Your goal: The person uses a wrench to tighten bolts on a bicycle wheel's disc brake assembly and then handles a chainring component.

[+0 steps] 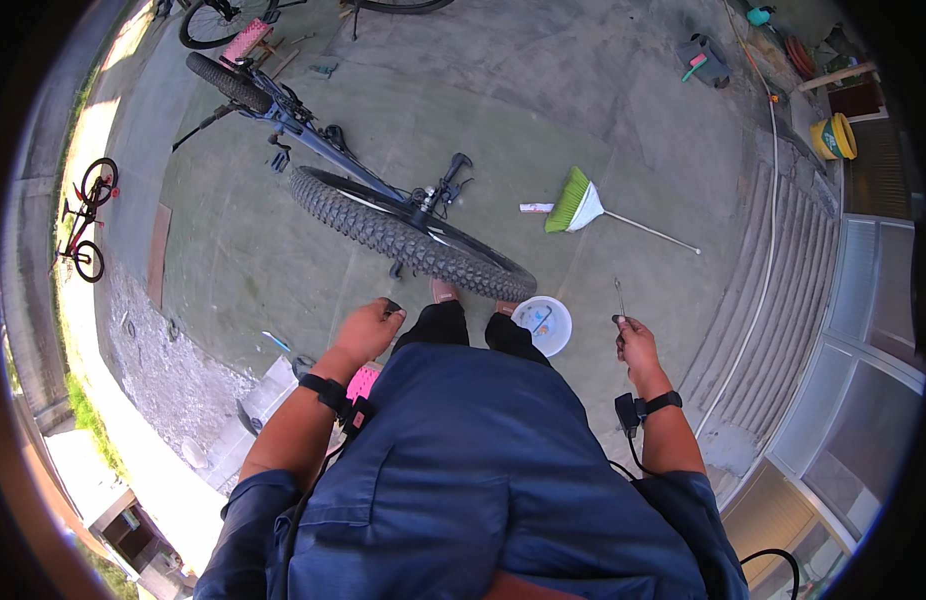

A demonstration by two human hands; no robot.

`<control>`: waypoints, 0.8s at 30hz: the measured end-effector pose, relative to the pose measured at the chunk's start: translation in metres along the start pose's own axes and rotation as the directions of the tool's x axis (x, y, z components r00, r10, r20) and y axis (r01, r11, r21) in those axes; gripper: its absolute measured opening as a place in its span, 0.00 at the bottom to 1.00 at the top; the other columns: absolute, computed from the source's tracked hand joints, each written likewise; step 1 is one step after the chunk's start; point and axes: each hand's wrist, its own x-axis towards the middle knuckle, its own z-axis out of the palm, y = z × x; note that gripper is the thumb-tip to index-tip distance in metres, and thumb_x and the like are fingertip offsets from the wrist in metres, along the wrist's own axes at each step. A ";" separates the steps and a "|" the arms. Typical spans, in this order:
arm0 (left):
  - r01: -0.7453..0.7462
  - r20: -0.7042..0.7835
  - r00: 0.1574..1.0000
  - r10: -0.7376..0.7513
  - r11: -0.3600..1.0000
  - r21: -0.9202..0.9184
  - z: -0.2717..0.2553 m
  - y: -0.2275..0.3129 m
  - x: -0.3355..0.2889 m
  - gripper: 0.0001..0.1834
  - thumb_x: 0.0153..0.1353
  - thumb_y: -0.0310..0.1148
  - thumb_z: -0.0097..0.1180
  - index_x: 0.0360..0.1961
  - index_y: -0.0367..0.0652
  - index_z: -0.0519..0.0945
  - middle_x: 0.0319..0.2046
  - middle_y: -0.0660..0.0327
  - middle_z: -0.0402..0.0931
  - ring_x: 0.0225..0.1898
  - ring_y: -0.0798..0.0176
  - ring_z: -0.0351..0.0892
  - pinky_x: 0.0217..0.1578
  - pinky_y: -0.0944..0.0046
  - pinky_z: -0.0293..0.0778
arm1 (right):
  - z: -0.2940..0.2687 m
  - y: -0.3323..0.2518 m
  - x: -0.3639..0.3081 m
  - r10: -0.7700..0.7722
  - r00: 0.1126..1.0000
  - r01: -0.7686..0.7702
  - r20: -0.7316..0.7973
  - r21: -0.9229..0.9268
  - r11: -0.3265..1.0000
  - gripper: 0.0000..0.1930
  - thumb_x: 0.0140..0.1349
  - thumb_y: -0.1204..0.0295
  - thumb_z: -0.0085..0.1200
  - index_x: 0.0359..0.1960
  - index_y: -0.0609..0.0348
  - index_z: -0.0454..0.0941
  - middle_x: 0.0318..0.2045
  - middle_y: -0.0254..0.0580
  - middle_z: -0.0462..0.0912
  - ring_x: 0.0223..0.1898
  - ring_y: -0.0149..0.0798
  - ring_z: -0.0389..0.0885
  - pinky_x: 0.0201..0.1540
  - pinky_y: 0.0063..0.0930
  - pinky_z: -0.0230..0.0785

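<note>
My right hand is closed on a thin metal hand tool, which looks like a small wrench and points away from me. My left hand is closed too, with something small and dark at the fingertips that I cannot make out. In front of my feet is a dark blue bicycle, its knobby-tyred wheel nearest me. Neither hand touches it. Between my right foot and my right hand stands a white bucket with small items inside.
A green-and-white broom lies right of the bicycle, beside a small white packet. Steps and a yellow bucket are at the right. A red bicycle stands far left. Behind my left arm is a pink seat.
</note>
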 end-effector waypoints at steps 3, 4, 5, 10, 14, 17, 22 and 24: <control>-0.017 0.063 0.998 0.015 0.999 0.035 0.004 0.020 0.001 0.21 0.64 0.45 0.52 0.41 0.34 0.77 0.37 0.41 0.80 0.43 0.39 0.79 0.44 0.51 0.74 | -0.023 0.024 0.004 0.043 0.997 -0.045 -0.056 -0.027 0.999 0.14 0.69 0.66 0.51 0.52 0.57 0.76 0.18 0.27 0.67 0.15 0.23 0.62 0.16 0.19 0.55; -0.027 0.082 0.996 0.022 0.998 0.052 0.003 0.022 0.002 0.22 0.64 0.45 0.52 0.42 0.33 0.77 0.38 0.41 0.80 0.43 0.39 0.79 0.45 0.51 0.74 | -0.029 0.028 0.004 0.047 0.997 -0.048 -0.069 -0.020 0.999 0.15 0.69 0.68 0.51 0.54 0.57 0.75 0.18 0.28 0.69 0.15 0.24 0.64 0.16 0.20 0.56; -0.044 0.088 0.995 0.040 0.998 0.042 0.004 0.020 0.005 0.22 0.63 0.45 0.52 0.42 0.33 0.77 0.38 0.41 0.80 0.43 0.39 0.79 0.45 0.51 0.74 | -0.033 0.032 0.004 0.050 0.995 -0.051 -0.081 -0.014 0.999 0.16 0.69 0.69 0.50 0.56 0.57 0.73 0.19 0.29 0.70 0.16 0.24 0.65 0.17 0.20 0.58; -0.084 0.122 0.990 0.077 0.995 0.053 0.008 -0.002 0.026 0.22 0.62 0.45 0.53 0.43 0.33 0.78 0.38 0.41 0.80 0.43 0.40 0.80 0.45 0.51 0.74 | -0.027 0.028 -0.009 0.061 0.981 -0.054 -0.182 0.044 0.998 0.21 0.68 0.75 0.46 0.63 0.57 0.66 0.26 0.37 0.77 0.21 0.29 0.73 0.22 0.22 0.67; -0.059 0.131 0.990 0.053 0.998 0.036 0.004 -0.011 0.033 0.21 0.62 0.45 0.53 0.43 0.34 0.78 0.37 0.41 0.81 0.42 0.40 0.80 0.45 0.52 0.75 | -0.018 0.007 -0.018 0.065 0.990 -0.058 -0.122 0.057 0.997 0.21 0.67 0.77 0.42 0.62 0.57 0.65 0.33 0.43 0.81 0.25 0.31 0.76 0.27 0.25 0.71; -0.041 0.153 0.988 0.035 0.999 0.033 0.007 -0.013 0.034 0.22 0.62 0.46 0.52 0.43 0.35 0.79 0.37 0.41 0.81 0.42 0.40 0.80 0.45 0.52 0.75 | -0.015 -0.018 -0.020 0.033 0.997 -0.030 -0.074 0.035 0.999 0.19 0.67 0.77 0.40 0.59 0.57 0.68 0.37 0.45 0.83 0.27 0.33 0.79 0.30 0.27 0.73; -0.020 0.199 0.980 0.025 0.999 -0.028 0.021 -0.002 0.028 0.22 0.62 0.47 0.52 0.45 0.38 0.79 0.38 0.41 0.81 0.44 0.40 0.80 0.46 0.52 0.75 | -0.021 -0.075 -0.004 -0.011 1.000 0.011 0.022 -0.026 1.000 0.14 0.67 0.75 0.40 0.51 0.58 0.73 0.40 0.43 0.83 0.32 0.36 0.82 0.38 0.30 0.74; 0.021 0.223 0.975 -0.015 0.999 -0.026 0.032 0.003 0.025 0.23 0.62 0.48 0.52 0.45 0.37 0.79 0.39 0.41 0.81 0.44 0.40 0.80 0.46 0.52 0.75 | -0.024 -0.099 0.007 -0.038 0.997 0.041 0.060 -0.053 0.998 0.14 0.67 0.74 0.40 0.50 0.59 0.74 0.41 0.43 0.83 0.32 0.36 0.82 0.37 0.29 0.74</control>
